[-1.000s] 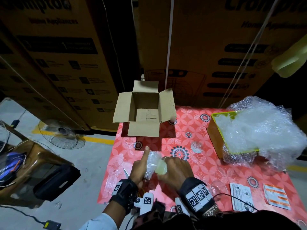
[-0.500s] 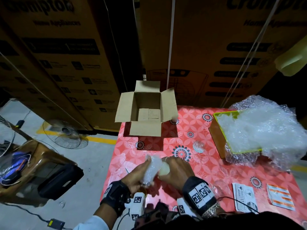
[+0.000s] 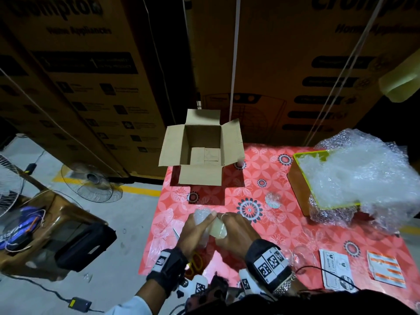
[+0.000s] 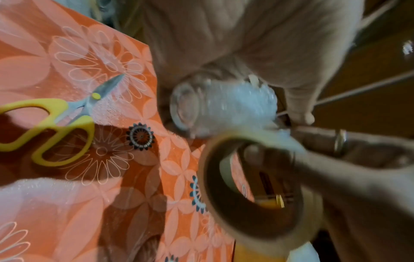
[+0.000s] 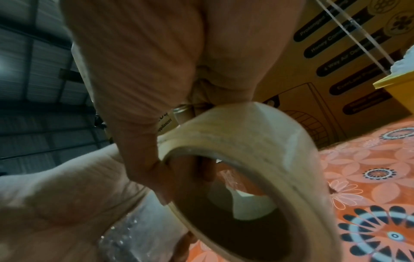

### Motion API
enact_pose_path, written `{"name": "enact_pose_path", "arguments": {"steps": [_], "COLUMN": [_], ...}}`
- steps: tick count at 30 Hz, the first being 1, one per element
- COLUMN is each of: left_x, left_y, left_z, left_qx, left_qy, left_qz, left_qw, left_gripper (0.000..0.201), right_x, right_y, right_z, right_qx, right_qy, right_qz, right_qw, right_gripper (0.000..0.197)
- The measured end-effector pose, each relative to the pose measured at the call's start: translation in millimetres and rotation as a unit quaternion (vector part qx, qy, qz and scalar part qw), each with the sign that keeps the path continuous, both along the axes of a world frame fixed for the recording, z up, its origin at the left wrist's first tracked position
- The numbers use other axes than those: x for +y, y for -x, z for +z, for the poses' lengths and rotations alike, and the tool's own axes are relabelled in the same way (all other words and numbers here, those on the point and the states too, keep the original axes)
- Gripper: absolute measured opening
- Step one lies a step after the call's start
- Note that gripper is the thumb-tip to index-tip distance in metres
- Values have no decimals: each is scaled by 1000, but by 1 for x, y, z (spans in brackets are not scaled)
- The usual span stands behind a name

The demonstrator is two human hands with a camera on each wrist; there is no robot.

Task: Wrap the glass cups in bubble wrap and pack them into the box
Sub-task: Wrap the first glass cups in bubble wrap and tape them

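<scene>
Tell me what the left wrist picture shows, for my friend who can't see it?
A left hand holds a bubble-wrapped clear glass cup while the right hand brings a beige roll of tape against it. Yellow-handled scissors lie on the orange flowered tablecloth beside them.

Dim room, stacked appliance cartons [image 3: 95, 71], grey floor [image 3: 127, 223], pedestal fan [image 3: 91, 183]
</scene>
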State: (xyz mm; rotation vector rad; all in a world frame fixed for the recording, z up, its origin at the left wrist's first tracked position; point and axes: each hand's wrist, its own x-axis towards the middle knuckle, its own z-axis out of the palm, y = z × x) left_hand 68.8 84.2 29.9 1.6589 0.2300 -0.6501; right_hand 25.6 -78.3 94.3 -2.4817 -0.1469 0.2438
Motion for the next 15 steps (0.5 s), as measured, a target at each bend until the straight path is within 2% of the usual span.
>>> {"name": "enact_pose_path", "arguments": {"steps": [3, 6, 9, 11, 15], "left_x": [-9, -9, -7, -5, 4], "left_y": [0, 2, 2, 2, 3], "left_z": [-6, -3, 9, 15, 6], "left_qx": [-60, -66, -43, -10, 90], "left_qy": [-122, -148, -55, 24, 133], "left_qz": [60, 59, 41, 25, 26], "left_qw": [989, 985, 997, 999, 987], "left_gripper": [82, 85, 72, 63, 64], "right_x": [-2, -7, -10, -10, -11], "right_y": [-1, 2, 4, 4, -1], "right_z": [-4, -8, -13, -14, -12], "right_qx": [-10, -9, -5, -16, 21], "right_qy": [10, 39, 84, 90, 86], "right_qz": [5, -29, -49, -60, -64], "right_qw": [1000, 999, 995, 994, 994], "right_gripper": [19, 35, 43, 36, 32]}}
